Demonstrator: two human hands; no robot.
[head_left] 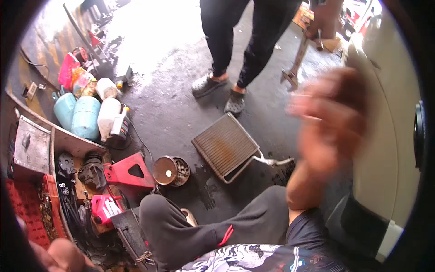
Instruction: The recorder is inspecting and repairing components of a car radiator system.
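Note:
My right hand (333, 118) is raised at the right, smeared by motion, so its fingers and anything in them are unclear. Just beyond it, a standing co-worker's hand (324, 20) grips an adjustable wrench (300, 59) whose jaw hangs down. On the floor before my crossed legs lies a finned heat-exchanger core (225, 145), brown-stained, with a bent metal pipe (272, 161) at its right corner. My left hand (63, 256) is at the lower left beside the tool clutter, cut off by the dark rim; whether it holds anything is hidden.
A red jack stand (131, 174) and a round tin (165, 171) stand left of my knees. Behind them are blue gas cylinders (86, 117) and bottles. A red crate (25, 206) and loose parts fill the left. A pale vehicle panel (380, 136) borders the right.

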